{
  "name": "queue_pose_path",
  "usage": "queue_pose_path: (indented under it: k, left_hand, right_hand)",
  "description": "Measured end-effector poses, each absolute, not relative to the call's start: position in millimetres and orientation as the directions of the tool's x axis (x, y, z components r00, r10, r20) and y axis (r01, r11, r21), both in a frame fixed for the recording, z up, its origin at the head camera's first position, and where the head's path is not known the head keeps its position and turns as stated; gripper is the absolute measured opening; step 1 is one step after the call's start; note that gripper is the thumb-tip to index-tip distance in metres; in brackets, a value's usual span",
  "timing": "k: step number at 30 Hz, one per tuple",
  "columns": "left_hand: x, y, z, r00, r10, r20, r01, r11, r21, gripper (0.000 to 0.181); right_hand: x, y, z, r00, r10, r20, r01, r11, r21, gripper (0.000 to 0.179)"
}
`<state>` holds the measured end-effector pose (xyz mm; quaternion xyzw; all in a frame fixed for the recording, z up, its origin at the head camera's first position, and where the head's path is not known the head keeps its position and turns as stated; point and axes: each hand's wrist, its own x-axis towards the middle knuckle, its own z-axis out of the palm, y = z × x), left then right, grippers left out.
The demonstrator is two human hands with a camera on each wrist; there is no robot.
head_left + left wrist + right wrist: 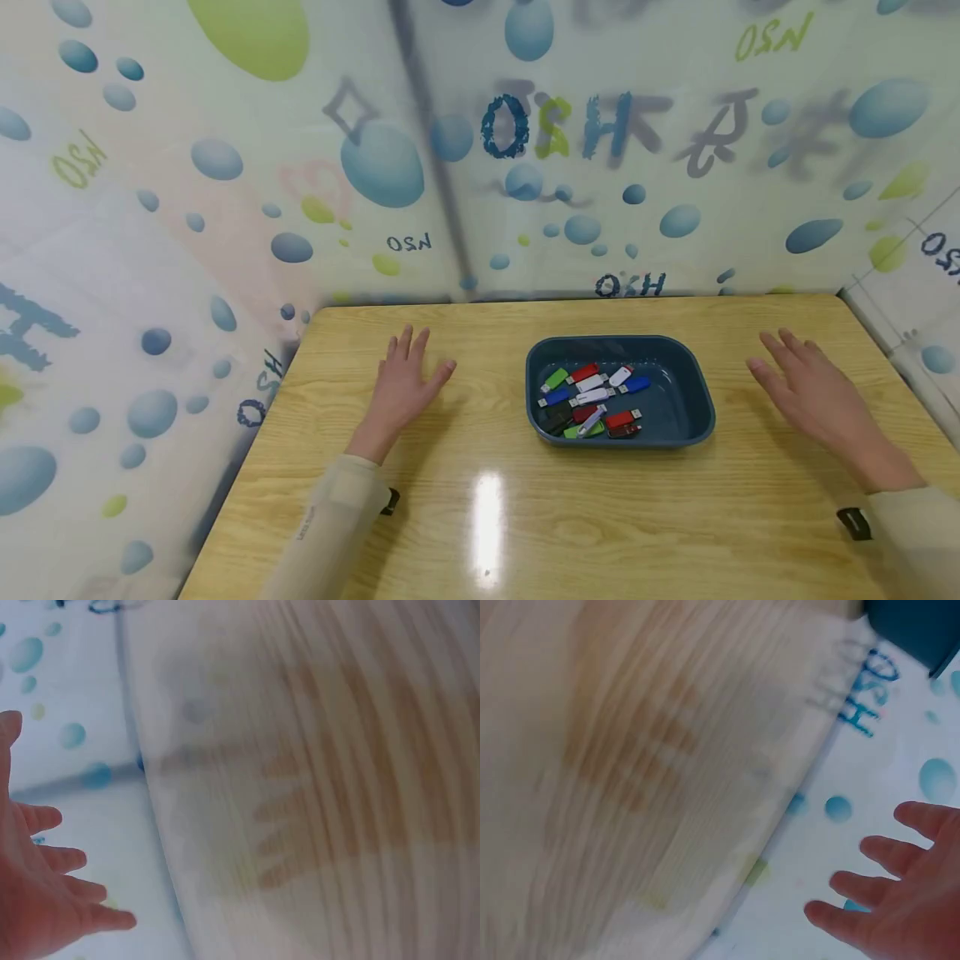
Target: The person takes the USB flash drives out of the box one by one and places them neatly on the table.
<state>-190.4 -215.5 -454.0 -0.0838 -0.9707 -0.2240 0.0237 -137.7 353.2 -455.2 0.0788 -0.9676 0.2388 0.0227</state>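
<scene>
A dark blue plastic tray [675, 417] stands on the table, right of centre in the head view. Several USB flash drives [592, 396] in red, blue, green, white and black lie loose in it, mostly towards its left side. My left hand [405, 390] is held over the table to the left of the tray, fingers spread and touching nothing. On the tray's other side, my right hand [817, 400] hovers with its fingers extended, also holding nothing. Only a corner of the tray [919, 630] enters the right wrist view. The left wrist view has the spread left hand [45, 892] without the tray.
The wood-grain table [450, 517] ends at the back against a white curtain [465, 167] printed with blue and green bubbles. Similar sheets hang at the left and right. A bright light reflection lies on the table's front middle.
</scene>
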Motion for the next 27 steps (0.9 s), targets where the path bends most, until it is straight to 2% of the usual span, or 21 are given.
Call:
queue_pose_path:
  k: [4,10,16,19,23,27]
  left_hand:
    - [-187,-201,-452,-0.981,0.178,0.071,0.186,0.798,0.573,0.080]
    - [-180,-183,-446,-0.980,0.189,0.055,0.181,0.750,0.636,0.077]
    - [-176,-164,-445,-0.975,0.221,0.033,0.167,0.626,0.761,0.072]
    - [-174,-155,-448,-0.973,0.231,-0.011,0.116,0.531,0.840,0.068]
    - [-171,-142,-453,-0.964,0.251,-0.091,-0.004,0.325,0.946,0.061]
    - [-166,-130,-455,-0.939,0.304,-0.161,-0.120,0.151,0.981,0.058]
  right_hand:
    - [-134,338,-452,-0.985,-0.165,0.046,-0.162,0.814,-0.558,0.067]
    - [-130,316,-450,-0.986,-0.167,0.010,-0.140,0.795,-0.590,0.068]
    - [-125,301,-452,-0.989,-0.147,0.026,-0.129,0.752,-0.646,0.063]
    - [-124,296,-453,-0.993,-0.119,0.016,-0.098,0.730,-0.677,0.059]
    - [-121,290,-453,-0.995,-0.097,-0.001,-0.069,0.716,-0.695,0.054]
    - [-119,287,-452,-0.995,-0.097,0.008,-0.076,0.723,-0.687,0.050]
